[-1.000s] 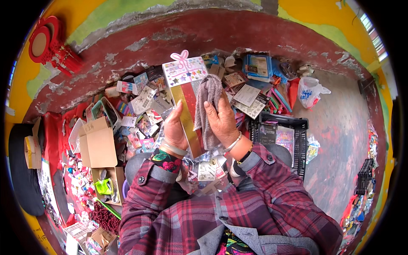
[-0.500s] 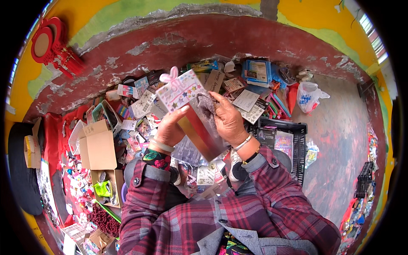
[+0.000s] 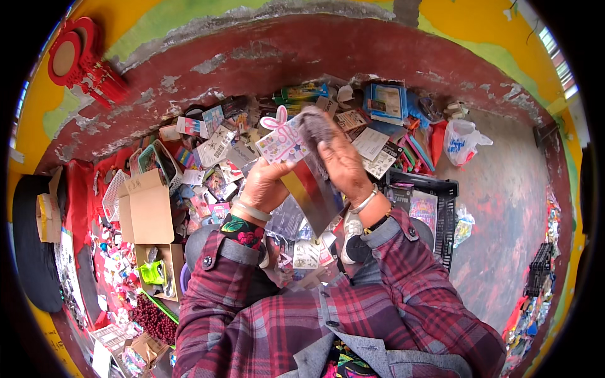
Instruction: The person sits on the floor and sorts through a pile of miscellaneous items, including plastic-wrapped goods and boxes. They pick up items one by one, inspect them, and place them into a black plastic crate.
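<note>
My left hand (image 3: 263, 188) grips a flat, clear-fronted package (image 3: 314, 198) by its left edge, thumb on top. The package tilts; pink bunny-ear shapes and small colourful prints show at its upper end, with yellow, red and dark bands lower down. My right hand (image 3: 346, 169) is closed on a grey fuzzy cloth (image 3: 315, 129), which lies against the package's upper right side. The cloth and that hand's fingertips are slightly blurred. Below the package, printed sheets and packets (image 3: 306, 255) lie between my shoes.
Many packets and cards (image 3: 217, 148) are heaped along the peeling red wall (image 3: 302, 57). On the left stand an open cardboard box (image 3: 148, 211) and plastic baskets (image 3: 165, 167). A black crate (image 3: 446, 208) is to the right, with a white plastic bag (image 3: 465, 140) beyond it.
The grey cloth has moved up the package with my right hand, toward its top edge. My left hand and the package have shifted a little to the right.
</note>
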Available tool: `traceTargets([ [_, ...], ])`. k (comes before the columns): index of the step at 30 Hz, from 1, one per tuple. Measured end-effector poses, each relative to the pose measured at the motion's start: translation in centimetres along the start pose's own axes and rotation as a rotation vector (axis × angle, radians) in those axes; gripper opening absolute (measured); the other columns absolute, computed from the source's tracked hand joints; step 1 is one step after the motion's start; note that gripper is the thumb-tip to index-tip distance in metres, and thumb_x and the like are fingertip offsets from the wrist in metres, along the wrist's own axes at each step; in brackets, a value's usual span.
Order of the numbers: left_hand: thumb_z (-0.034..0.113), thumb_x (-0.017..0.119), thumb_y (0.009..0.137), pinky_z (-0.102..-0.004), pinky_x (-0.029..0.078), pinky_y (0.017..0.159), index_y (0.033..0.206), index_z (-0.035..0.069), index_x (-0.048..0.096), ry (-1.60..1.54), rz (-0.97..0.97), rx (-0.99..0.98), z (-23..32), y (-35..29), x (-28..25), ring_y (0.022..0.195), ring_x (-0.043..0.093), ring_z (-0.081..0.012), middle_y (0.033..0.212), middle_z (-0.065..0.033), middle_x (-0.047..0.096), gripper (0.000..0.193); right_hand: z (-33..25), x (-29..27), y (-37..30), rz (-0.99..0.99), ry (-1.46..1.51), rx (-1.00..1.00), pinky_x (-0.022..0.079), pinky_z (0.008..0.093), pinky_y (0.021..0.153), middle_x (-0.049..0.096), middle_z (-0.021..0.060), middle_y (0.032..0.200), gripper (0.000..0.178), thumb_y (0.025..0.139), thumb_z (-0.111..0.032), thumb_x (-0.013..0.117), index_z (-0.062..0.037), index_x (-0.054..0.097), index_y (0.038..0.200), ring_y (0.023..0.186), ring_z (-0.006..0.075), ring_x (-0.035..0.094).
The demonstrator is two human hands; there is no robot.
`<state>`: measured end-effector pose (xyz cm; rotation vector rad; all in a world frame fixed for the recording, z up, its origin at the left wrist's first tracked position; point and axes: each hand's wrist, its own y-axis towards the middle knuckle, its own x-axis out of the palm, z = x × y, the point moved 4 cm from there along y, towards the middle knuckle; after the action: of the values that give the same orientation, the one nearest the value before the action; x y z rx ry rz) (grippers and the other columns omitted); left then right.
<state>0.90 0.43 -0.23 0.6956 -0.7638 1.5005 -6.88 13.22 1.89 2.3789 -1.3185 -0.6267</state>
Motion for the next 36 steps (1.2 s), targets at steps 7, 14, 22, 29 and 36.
traceTargets([
  [7, -0.008, 0.050, 0.075, -0.0390, 0.035, 0.101, 0.126, 0.002, 0.042, -0.174, -0.134, -0.049, -1.5, -0.5, -0.1, 0.116, 0.047, -0.0250, 0.125, -0.0095, 0.049, 0.053, -2.8, 3.9, -1.6, -0.420, -0.320, -0.302, 0.015, 0.0429, 0.109, 0.033, 0.0152, 0.141, 0.041, 0.091, -0.021, 0.044, -0.0014, 0.046, 0.126, 0.134, 0.0288, 0.026],
  [14, -0.008, 0.049, 0.075, -0.0379, 0.038, 0.095, 0.125, 0.000, 0.042, 0.007, -0.035, -0.152, -1.6, -1.0, 0.1, 0.110, 0.051, -0.0245, 0.119, -0.0105, 0.053, 0.052, -0.5, 0.8, -0.2, -0.009, -0.460, -0.136, 0.025, 0.0425, 0.105, 0.041, 0.0178, 0.134, 0.040, 0.090, -0.017, 0.047, -0.0009, 0.045, 0.126, 0.127, 0.0332, 0.035],
  [22, -0.004, 0.053, 0.076, -0.0377, 0.038, 0.099, 0.127, 0.002, 0.041, -0.105, -0.120, -0.074, -1.3, -0.6, -0.2, 0.116, 0.047, -0.0239, 0.123, -0.0097, 0.050, 0.052, -2.5, 3.1, -1.7, -0.174, -0.502, -0.305, 0.023, 0.0444, 0.106, 0.039, 0.0187, 0.136, 0.041, 0.090, -0.016, 0.045, 0.0014, 0.044, 0.127, 0.128, 0.0318, 0.034],
  [29, -0.002, 0.056, 0.077, -0.0381, 0.037, 0.099, 0.125, 0.000, 0.042, -0.114, -0.151, -0.180, -2.1, -0.7, -1.2, 0.117, 0.047, -0.0230, 0.122, -0.0094, 0.051, 0.050, -2.7, 3.1, -1.6, -0.228, -0.550, -0.326, 0.020, 0.0437, 0.107, 0.041, 0.0154, 0.135, 0.042, 0.087, -0.016, 0.048, -0.0017, 0.046, 0.126, 0.129, 0.0279, 0.035],
  [36, -0.008, 0.047, 0.072, -0.0380, 0.036, 0.099, 0.124, -0.003, 0.043, -0.020, -0.058, -0.088, 0.1, -0.7, 0.1, 0.116, 0.048, -0.0263, 0.122, -0.0147, 0.051, 0.053, 3.4, -1.4, -0.4, 0.055, -0.433, 0.349, 0.045, 0.0428, 0.063, 0.058, 0.0239, 0.079, 0.022, 0.091, -0.022, 0.048, -0.0035, 0.057, 0.097, 0.072, 0.0390, 0.058],
])
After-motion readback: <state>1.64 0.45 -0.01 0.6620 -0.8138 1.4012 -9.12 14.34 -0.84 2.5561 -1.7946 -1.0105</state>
